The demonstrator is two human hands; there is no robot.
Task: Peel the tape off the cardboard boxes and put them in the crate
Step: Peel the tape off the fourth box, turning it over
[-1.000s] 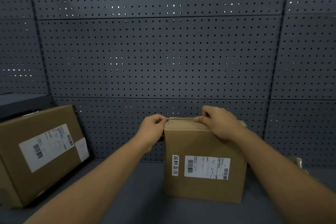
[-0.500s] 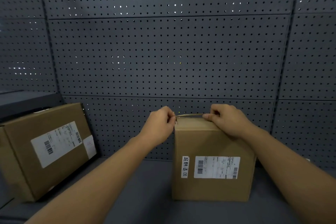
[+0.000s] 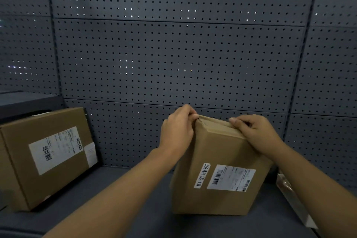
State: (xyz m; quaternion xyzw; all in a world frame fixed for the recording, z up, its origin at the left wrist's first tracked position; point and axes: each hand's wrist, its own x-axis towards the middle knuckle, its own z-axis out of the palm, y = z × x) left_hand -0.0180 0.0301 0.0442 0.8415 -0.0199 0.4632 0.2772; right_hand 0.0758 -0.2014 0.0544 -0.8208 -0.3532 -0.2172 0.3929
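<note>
Two hands are seen at the top of the box (image 3: 218, 162), which stands tilted on the grey shelf (image 3: 135, 199) in front of the pegboard (image 3: 173, 63). The top left corner of the box is pinched by the left hand (image 3: 177, 131), and the top right edge is gripped by the curled fingers of the right hand (image 3: 255, 133). A second box (image 3: 48, 156) is seen well to the left of the box, and a clear strip (image 3: 289, 195) lies just to its right.
</note>
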